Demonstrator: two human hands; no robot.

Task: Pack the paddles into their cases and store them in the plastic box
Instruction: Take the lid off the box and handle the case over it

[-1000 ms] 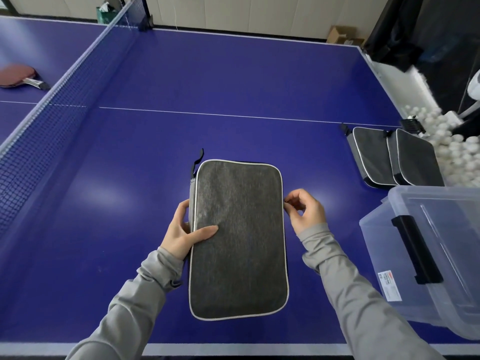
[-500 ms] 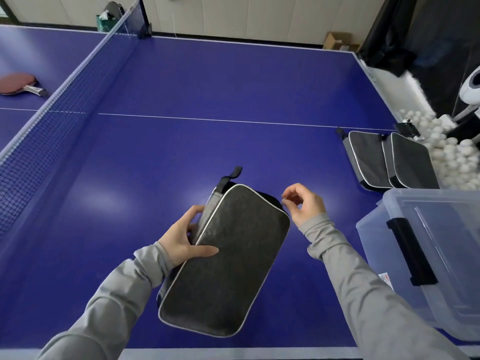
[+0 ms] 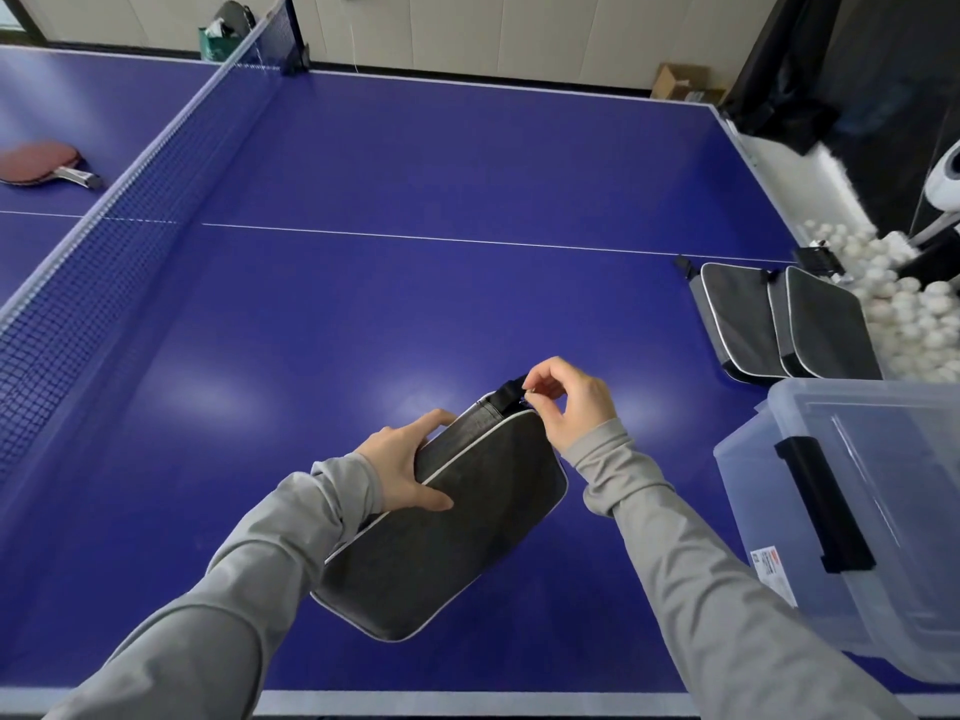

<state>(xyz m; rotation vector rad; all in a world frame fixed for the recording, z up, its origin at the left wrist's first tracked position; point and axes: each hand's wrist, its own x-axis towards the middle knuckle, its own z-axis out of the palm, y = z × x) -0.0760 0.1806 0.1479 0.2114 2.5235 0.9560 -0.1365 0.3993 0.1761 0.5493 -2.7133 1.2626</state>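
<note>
A grey paddle case [image 3: 447,537] with white piping is tilted up off the blue table [image 3: 415,304], its far end raised. My left hand [image 3: 402,467] grips its left edge, thumb on the top face. My right hand [image 3: 563,405] pinches the zipper pull at the case's far corner, beside the black loop. Two more grey cases [image 3: 779,324] lie side by side at the right. The clear plastic box [image 3: 852,517] with a black latch stands at the near right. A red paddle [image 3: 44,166] lies beyond the net at the far left.
The net [image 3: 130,200] runs along the left side. Several white balls [image 3: 904,309] are piled off the table's right edge, next to a white machine. A cardboard box sits on the floor at the back right.
The case was lifted from flat and turned clockwise, with its far end raised. My right hand moved from the case's right edge up to the zipper pull at the far corner.
</note>
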